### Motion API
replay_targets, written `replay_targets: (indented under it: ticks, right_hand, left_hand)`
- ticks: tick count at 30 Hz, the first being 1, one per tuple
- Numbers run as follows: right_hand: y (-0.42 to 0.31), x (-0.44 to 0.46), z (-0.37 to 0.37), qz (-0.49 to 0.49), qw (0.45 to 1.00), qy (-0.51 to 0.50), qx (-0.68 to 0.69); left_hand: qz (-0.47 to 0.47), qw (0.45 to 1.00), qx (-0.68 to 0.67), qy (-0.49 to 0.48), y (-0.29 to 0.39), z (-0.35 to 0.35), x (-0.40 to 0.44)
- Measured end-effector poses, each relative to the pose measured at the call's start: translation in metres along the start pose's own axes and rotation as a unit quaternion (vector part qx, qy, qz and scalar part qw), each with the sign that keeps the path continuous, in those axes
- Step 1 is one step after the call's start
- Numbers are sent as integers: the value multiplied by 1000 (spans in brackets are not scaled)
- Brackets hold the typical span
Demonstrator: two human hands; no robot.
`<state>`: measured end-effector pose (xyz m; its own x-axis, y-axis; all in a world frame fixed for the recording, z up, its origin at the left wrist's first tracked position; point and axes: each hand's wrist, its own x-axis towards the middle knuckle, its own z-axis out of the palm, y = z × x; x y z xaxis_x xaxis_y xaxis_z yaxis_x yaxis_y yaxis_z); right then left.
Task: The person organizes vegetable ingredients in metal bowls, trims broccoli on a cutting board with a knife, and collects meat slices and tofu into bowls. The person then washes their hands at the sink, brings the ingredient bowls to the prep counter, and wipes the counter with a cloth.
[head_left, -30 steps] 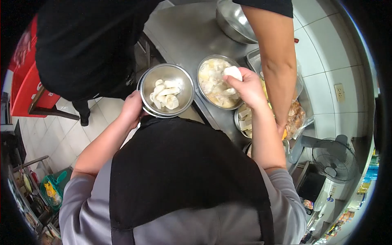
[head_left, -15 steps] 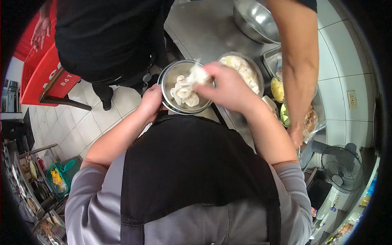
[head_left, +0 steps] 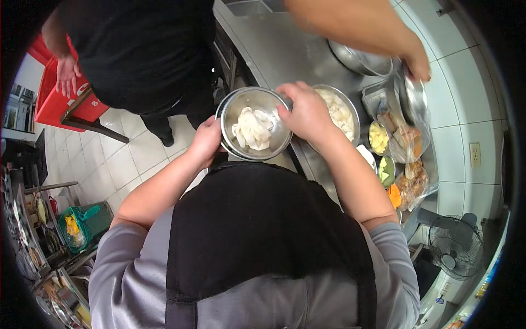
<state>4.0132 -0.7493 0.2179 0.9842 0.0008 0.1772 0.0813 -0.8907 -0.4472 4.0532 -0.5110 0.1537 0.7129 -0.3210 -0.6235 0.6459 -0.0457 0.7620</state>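
A round metal bowl [head_left: 260, 98] is held in front of my apron, with a second rim showing under its left side. Soft white food pieces [head_left: 253, 129] lie heaped inside; their kind is unclear. My left hand [head_left: 207, 141] is closed around the bowl's left side, its fingers partly hidden beneath. At the right rim, my right hand [head_left: 308, 112] grips the edge with thumb and fingers. Just right of that hand, a larger metal bowl [head_left: 358, 122] stands on the steel counter [head_left: 290, 49], full of similar pale pieces.
Small bowls of yellow pieces [head_left: 378, 137] and green pieces [head_left: 386, 169] stand at right, beside bagged food [head_left: 408, 145]. A co-worker's arm [head_left: 356, 24] reaches across to metalware [head_left: 408, 96]. Another person in black [head_left: 142, 60] stands ahead left. A fan [head_left: 456, 247] is at lower right.
My right hand has let go of the white pieces and moved to the bowl's right rim. The co-worker's hand has moved up from the right-hand food bags to the metalware.
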Motion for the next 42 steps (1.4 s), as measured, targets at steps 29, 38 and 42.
replay_targets:
  ticks: [29,38,42]
  right_hand:
    - [57,30,-45,159,905,37,393]
    - [57,23,-33,179,905,4,386]
    - [53,21,-38,186,874,13,448]
  left_hand:
    - [9,999,-19,30,5,-16,9]
    - [31,998,-40,44,7,-10,-3]
    - [28,997,-47,54,6,-16,-12]
